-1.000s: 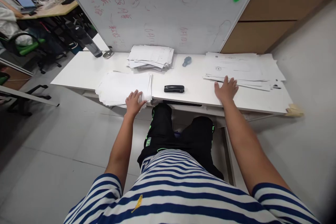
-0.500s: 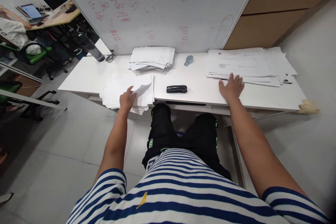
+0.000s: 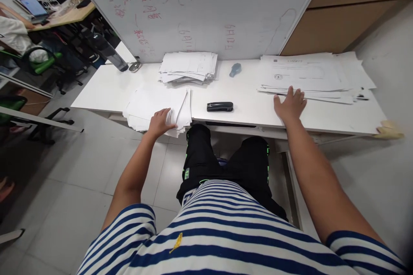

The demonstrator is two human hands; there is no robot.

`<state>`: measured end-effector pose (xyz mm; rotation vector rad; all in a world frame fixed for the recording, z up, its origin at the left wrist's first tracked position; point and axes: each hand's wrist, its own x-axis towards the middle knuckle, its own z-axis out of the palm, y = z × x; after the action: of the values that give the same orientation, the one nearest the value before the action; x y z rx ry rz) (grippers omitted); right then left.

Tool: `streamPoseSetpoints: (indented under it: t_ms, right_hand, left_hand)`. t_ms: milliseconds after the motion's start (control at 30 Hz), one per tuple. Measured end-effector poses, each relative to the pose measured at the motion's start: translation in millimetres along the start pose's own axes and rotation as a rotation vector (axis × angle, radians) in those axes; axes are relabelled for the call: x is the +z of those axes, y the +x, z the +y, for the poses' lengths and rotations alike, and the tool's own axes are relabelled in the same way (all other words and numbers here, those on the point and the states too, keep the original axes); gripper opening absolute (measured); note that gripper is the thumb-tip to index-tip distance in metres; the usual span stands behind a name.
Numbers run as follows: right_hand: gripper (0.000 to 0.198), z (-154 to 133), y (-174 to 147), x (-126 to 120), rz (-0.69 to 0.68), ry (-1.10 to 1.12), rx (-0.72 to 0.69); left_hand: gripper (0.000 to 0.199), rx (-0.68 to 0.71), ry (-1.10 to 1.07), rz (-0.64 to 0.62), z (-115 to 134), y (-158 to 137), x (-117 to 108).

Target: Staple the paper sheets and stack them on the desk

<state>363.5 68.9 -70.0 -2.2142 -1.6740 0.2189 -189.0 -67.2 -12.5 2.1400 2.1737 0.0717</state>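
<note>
My left hand [image 3: 159, 123] rests on the near stack of white papers [image 3: 142, 105] at the desk's front edge. Its thumb stands apart from the fingers, and a top sheet [image 3: 182, 106] bends upward beside the fingertips. My right hand [image 3: 291, 105] lies open, fingers spread, its fingertips touching the front edge of the right-hand paper pile [image 3: 306, 73]. The top sheet there bears print and a round stamp. Between my hands a black stapler [image 3: 220, 106] lies on the white desk [image 3: 248, 116].
Another paper stack [image 3: 189, 66] sits at the back, beside a crumpled blue-grey item [image 3: 235, 69]. A dark bottle [image 3: 111, 53] and a round metallic object [image 3: 135, 67] are at the back left. A whiteboard [image 3: 206, 8] rises behind the desk. A person [image 3: 16, 34] sits far left.
My left hand has shifted slightly right over the near stack, and the lifted sheet now stands as a narrower curl. My right hand stays by its pile. The view has tilted slightly.
</note>
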Motion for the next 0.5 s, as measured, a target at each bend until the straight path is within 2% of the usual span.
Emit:
streamPoseSetpoints:
  t_ms: [200,500]
  right_hand:
    - [0.081,-0.7,0.1,-0.1,0.0,0.001,0.007]
    - [0.081,2.3,1.8,2.1,0.011,0.017,0.001]
  left_hand:
    - [0.056,0.019,0.086,0.018,-4.6,6.4,3.0]
    - [0.046,0.0,0.129,0.028,-11.8,20.6,0.7]
